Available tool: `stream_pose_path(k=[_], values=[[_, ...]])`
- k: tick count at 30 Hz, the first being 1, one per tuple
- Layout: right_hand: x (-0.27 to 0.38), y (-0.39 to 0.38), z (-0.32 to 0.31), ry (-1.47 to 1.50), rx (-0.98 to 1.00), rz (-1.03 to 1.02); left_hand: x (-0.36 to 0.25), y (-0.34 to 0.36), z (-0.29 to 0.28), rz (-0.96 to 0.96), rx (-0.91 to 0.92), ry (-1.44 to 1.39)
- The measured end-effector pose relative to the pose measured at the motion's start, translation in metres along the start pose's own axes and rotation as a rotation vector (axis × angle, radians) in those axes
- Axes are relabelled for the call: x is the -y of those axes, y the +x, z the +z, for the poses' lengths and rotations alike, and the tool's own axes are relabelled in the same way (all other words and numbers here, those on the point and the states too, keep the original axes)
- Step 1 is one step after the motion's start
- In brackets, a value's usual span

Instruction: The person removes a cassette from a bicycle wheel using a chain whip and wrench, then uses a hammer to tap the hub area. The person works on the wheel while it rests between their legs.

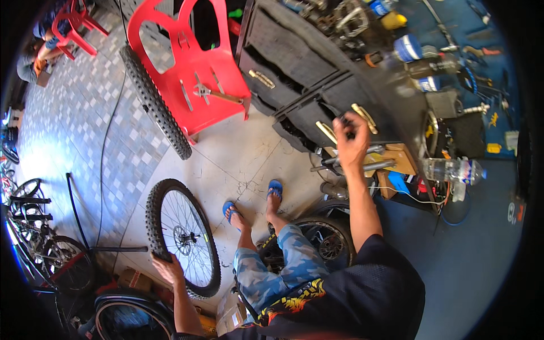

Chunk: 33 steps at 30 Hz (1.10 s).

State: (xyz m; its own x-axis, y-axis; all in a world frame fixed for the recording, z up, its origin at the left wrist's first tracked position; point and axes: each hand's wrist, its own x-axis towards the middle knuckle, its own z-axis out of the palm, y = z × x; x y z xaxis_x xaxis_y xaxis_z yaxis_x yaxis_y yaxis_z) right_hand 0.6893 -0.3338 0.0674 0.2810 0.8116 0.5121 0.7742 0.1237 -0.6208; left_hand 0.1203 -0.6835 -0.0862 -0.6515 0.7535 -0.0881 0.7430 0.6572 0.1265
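My left hand [166, 266] grips the knobby tyre of a bicycle wheel [182, 235] that stands upright on the floor at my left. My right hand [351, 141] is raised in front of a black cabinet [306, 79] with brass drawer handles, its fingers closed around a small dark object I cannot identify. A brass handle [364, 117] sits just beside the fingers. My legs in camouflage shorts and blue sandals [275, 190] stretch out between the two hands.
A red plastic chair [187, 62] with a wrench on its seat stands ahead, a knobby tyre [156, 105] leaning on it. A second wheel [328, 241] lies under my right arm. Bicycles [39, 232] crowd the left. Tools and bottles cover the blue bench [453, 51] at right.
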Motion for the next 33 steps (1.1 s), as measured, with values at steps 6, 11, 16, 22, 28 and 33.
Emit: stream_pose_path(k=[6,11,16,22,28,33], values=[[-0.006,0.135,-0.053,0.021,-0.270,0.030,-0.040,-0.029,-0.020,-0.113,0.201,0.026],[-0.045,0.175,-0.031,-0.067,-0.222,0.012,-0.083,-0.060,-0.035,-0.248,0.517,0.047],[-0.063,0.156,-0.046,-0.211,0.046,-0.006,-0.133,-0.090,-0.041,-0.420,0.658,0.113],[-0.074,0.101,-0.127,-0.288,0.130,-0.144,-0.157,-0.122,-0.053,-0.507,0.559,0.126],[-0.072,0.061,-0.156,-0.445,0.264,-0.151,-0.158,-0.126,-0.057,-0.549,0.581,0.125],[-0.052,0.050,-0.145,-0.720,0.458,-0.002,-0.164,-0.115,-0.055,-0.583,0.622,0.108]])
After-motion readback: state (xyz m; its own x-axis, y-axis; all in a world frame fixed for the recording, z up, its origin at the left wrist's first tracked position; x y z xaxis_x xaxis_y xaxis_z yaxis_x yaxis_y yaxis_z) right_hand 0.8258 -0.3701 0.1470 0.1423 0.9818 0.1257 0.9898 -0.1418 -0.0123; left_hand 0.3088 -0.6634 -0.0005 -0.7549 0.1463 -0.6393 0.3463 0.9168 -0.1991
